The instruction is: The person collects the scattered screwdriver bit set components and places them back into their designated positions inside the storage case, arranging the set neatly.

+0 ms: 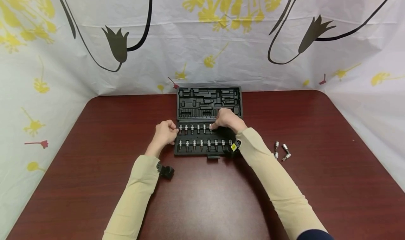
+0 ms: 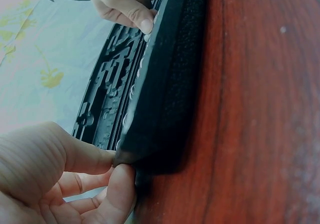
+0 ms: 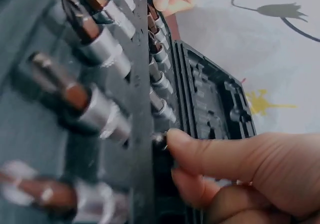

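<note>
A black tool case (image 1: 209,137) lies opened flat on the table, its lid (image 1: 209,102) at the back with bare molded slots. Two rows of silver bit sockets (image 1: 201,145) sit in the near half, several showing coppery or dark tips in the right wrist view. My left hand (image 1: 165,133) pinches the case's left edge between thumb and fingers. At the right end of the back row, my right hand (image 1: 229,120) pinches a bit socket (image 3: 160,140) with thumb and curled forefinger. That socket is mostly hidden by the thumb.
Several loose bit sockets (image 1: 285,148) lie on the reddish-brown table (image 1: 316,127) right of the case, partly behind my right sleeve. A white patterned cloth (image 1: 196,39) hangs behind the table. The case's latch (image 1: 213,157) faces the near side.
</note>
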Demonstrator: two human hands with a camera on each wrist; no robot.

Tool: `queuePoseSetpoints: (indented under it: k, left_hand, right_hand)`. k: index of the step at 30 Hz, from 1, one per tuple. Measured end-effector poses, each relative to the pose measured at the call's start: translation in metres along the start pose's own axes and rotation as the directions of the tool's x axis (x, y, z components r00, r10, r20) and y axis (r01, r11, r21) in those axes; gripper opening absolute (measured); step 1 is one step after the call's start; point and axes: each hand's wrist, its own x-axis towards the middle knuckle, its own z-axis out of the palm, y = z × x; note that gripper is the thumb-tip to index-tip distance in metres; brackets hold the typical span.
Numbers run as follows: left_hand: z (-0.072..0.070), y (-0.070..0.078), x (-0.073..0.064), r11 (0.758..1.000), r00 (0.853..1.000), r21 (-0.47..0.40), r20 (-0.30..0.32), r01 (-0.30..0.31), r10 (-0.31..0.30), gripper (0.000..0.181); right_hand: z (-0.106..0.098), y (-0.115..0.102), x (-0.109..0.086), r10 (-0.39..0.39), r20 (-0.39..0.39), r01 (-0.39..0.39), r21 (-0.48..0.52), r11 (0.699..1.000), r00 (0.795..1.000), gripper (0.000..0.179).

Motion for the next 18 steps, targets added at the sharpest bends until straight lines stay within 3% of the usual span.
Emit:
queuePoseSetpoints:
  k: [6, 9, 13, 18]
  left_hand:
    - [0.000, 0.000, -0.001, 1.000, 1.000, -0.004, 0.001, 0.004, -0.004, 0.006]
    - [0.000, 0.000, -0.001, 1.000, 1.000, -0.001, 0.001, -0.002, 0.002, 0.007]
    - [0.000, 0.001, -0.001, 1.000, 1.000, 0.000, -0.005, -0.004, 0.004, 0.007]
    - [0.000, 0.001, -0.001, 1.000, 1.000, -0.003, -0.006, -0.007, 0.007, 0.007]
  right_hand:
    - [-0.003, -0.005, 0.001, 0.025, 0.020, -0.024, -0.047, 0.999, 0.999, 0.035]
    - [-0.001, -0.003, 0.001, 0.009, 0.009, -0.009, -0.043, 0.999, 1.000, 0.027]
    - [0.003, 0.004, 0.000, -0.017, -0.027, 0.019, 0.057, 0.998, 0.999, 0.044]
    - [0.004, 0.011, -0.004, -0.025, -0.047, 0.035, 0.222, 0.974, 0.999, 0.058]
